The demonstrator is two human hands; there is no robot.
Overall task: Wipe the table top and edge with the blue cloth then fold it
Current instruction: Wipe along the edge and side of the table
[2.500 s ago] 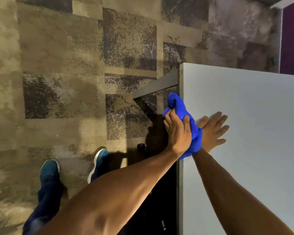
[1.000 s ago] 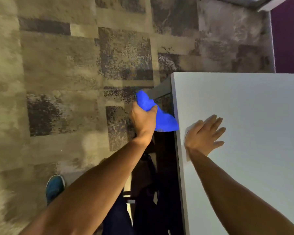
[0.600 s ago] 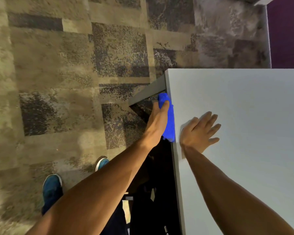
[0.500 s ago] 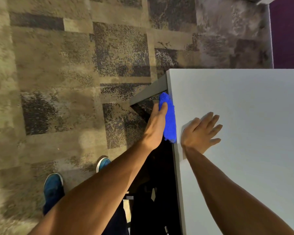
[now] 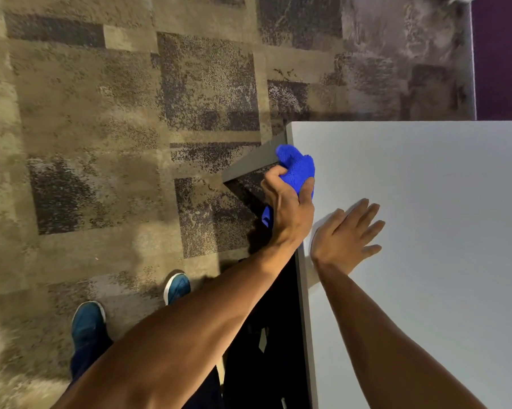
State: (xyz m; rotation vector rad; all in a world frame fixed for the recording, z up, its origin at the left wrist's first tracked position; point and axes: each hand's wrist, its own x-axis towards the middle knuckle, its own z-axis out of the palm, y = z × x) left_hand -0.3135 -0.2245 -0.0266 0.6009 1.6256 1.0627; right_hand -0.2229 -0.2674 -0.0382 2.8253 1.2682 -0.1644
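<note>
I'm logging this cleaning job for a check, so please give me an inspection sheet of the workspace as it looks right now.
Surface: plain white table top, bare apart from the hands.
Job's things: bunched blue cloth at the table's left edge near the far corner.
Clutter: nothing seen.
Hands: left hand gripping the cloth; right hand flat, open on the table.
Cables: nothing seen.
Surroundings: patterned brown carpet, blue shoes, purple wall.
</note>
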